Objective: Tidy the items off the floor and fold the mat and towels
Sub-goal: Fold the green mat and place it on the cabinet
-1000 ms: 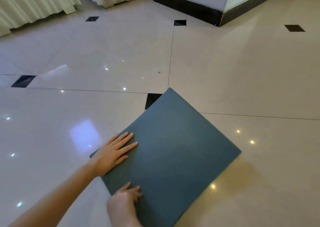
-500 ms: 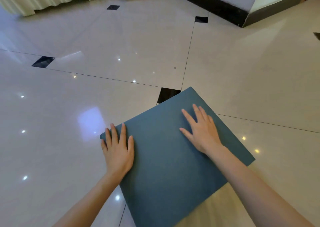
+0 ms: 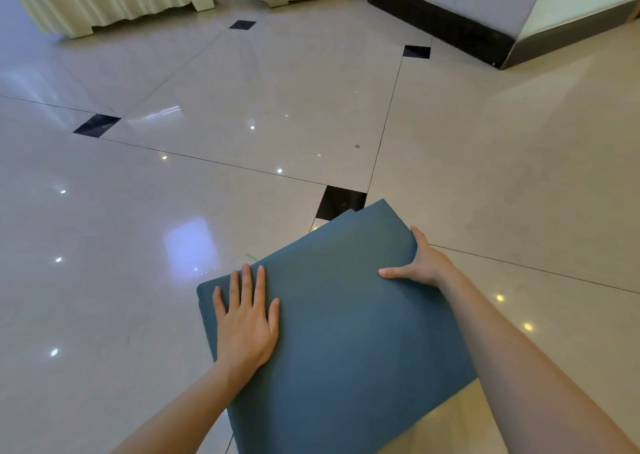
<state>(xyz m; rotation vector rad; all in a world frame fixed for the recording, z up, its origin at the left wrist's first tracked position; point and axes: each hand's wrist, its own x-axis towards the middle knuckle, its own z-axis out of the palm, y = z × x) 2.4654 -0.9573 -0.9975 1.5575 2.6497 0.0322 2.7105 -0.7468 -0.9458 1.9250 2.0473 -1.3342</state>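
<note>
Shifted from the top of the folded mat (image 3: 346, 318) to its right edge, the right hand (image 3: 420, 263) grips there – nearer the far corner – while the left hand (image 3: 247, 318) presses flat, fingers straight, on the floor-bound mat's left end.

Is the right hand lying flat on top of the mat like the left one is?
No, the right hand grips the mat at its right edge, thumb on top, while the left hand lies flat on it.
</note>
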